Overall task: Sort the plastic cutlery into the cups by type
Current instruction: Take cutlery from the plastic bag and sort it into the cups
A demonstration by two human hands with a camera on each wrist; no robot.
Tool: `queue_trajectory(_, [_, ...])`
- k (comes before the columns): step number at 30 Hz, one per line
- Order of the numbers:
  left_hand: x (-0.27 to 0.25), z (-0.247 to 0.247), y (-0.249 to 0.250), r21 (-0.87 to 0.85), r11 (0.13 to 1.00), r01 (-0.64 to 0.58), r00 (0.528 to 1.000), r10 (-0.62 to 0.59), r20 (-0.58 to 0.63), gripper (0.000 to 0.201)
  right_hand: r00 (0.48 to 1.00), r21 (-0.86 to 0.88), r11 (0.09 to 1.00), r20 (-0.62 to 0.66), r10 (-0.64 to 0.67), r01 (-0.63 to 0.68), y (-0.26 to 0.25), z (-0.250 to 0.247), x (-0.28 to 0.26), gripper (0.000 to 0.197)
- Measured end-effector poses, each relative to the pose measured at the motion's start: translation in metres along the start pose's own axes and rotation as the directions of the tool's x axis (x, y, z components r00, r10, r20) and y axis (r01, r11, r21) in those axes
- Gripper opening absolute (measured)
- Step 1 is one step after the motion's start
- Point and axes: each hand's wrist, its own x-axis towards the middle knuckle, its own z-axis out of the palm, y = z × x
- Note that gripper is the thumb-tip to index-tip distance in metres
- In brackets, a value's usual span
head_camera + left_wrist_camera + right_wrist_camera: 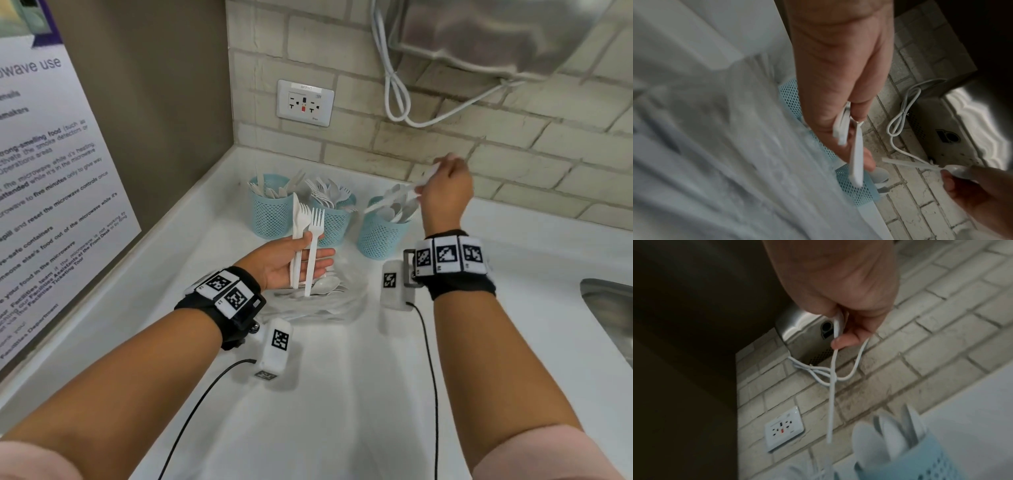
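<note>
The head view looks down from above at the white counter (342, 394), with both forearms reaching up the frame. Each wrist view sits very close behind its hand, facing the brick wall (941, 337). All three share the white cable (898, 118).

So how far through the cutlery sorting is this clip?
Well along: all three cups already hold cutlery. In hand: the right hand holds a spoon over the right cup; the left hand grips forks and a knife. Left: a pile on the counter.
</note>
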Motion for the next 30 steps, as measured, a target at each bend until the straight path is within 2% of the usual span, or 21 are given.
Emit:
queue_trajectory(2, [0.001,0.004,0.000,0.012,1.000,0.001,1.000,-0.001,0.007,0.035,0.986,-0.048,0.989,-0.077,-0.144,0.141,-0.004,-0.004,0.010,0.041])
queue_trajectory(4, [0.002,0.008,0.000,0.027,1.000,0.002,1.000,-0.003,0.021,0.037,0.971,-0.120,0.969,-0.077,-0.227,0.217,-0.001,-0.003,0.014,0.040])
queue_trajectory(8, [0.003,0.010,-0.001,0.019,1.000,0.000,0.999,-0.001,0.048,0.037,0.966,-0.253,0.933,0.027,-0.256,0.255,0.015,0.007,0.013,0.040])
queue_trajectory(10, [0.004,0.008,-0.001,0.002,1.000,0.007,0.998,-0.008,0.059,0.034,0.964,-0.345,0.902,0.137,-0.226,0.260,0.026,0.016,0.011,0.039])
queue_trajectory(13, [0.004,0.006,0.000,-0.008,1.000,0.009,0.997,-0.009,0.081,0.031,0.949,-0.543,0.810,0.311,-0.051,0.221,0.044,0.028,0.003,0.036])
queue_trajectory(15, [0.003,0.005,0.000,-0.004,1.000,0.004,0.995,-0.003,0.102,0.032,0.933,-0.630,0.748,0.358,0.040,0.210,0.052,0.032,-0.001,0.036])
queue_trajectory(20, [0.000,0.002,0.002,-0.007,1.000,0.017,0.988,-0.016,0.152,0.023,0.937,-0.656,0.740,0.333,0.107,0.149,0.040,0.033,-0.004,0.038])
queue_trajectory(21, [0.000,0.002,0.002,-0.002,1.000,0.014,0.988,-0.013,0.152,0.022,0.942,-0.637,0.755,0.327,0.078,0.159,0.034,0.032,-0.005,0.038])
queue_trajectory(23, [0.000,0.003,0.002,0.003,1.000,0.000,0.988,-0.001,0.152,0.023,0.946,-0.502,0.827,0.309,-0.103,0.254,0.022,0.032,-0.012,0.039])
queue_trajectory(25, [0.000,0.004,0.001,0.008,1.000,-0.010,0.989,0.009,0.147,0.023,0.906,-0.237,0.893,0.287,-0.312,0.382,0.008,0.031,-0.026,0.033])
queue_trajectory(26, [0.000,0.004,0.000,0.011,1.000,-0.015,0.990,0.013,0.142,0.024,0.879,-0.156,0.897,0.325,-0.349,0.414,0.000,0.030,-0.034,0.030])
queue_trajectory(28, [0.000,0.004,-0.001,0.011,1.000,-0.022,0.991,0.020,0.131,0.024,0.802,-0.131,0.909,0.530,-0.274,0.397,-0.009,0.031,-0.051,0.036])
queue_trajectory(30, [-0.001,0.005,-0.002,0.006,1.000,-0.021,0.992,0.020,0.122,0.020,0.674,-0.144,0.940,0.730,-0.111,0.310,-0.011,0.034,-0.062,0.052])
